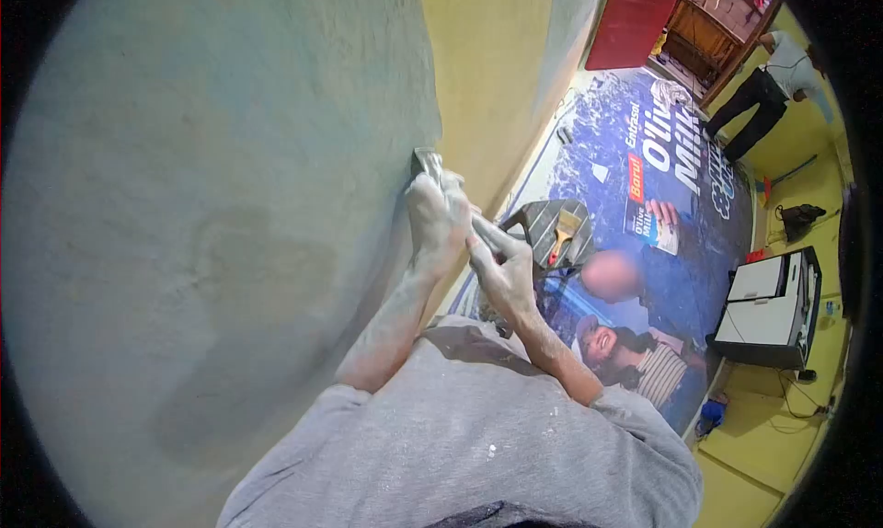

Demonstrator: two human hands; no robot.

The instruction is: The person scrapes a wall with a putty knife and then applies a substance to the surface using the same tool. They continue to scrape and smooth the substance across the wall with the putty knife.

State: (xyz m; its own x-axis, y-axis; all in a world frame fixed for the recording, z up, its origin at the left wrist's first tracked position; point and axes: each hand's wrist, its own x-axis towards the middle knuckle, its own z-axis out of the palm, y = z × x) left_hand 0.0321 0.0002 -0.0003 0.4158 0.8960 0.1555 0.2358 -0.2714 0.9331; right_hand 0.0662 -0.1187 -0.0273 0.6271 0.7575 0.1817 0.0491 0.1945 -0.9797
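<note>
The left hand (436, 217) is gripping a scraper (424, 154) at its fingers' ends, apparently smoothing the wall (276, 151) beside them; the right hand (506, 269) is sitting near, its hold unclear. The next stroke is probably needing even pressure.

1 paintbrush (564, 235) lies on the dark striped stool (543, 223).

Scraper (424, 154) in left hand (436, 211) at wall (230, 114)

A white-fronted cabinet (762, 300) stands beside a blue printed banner (694, 272).
</note>
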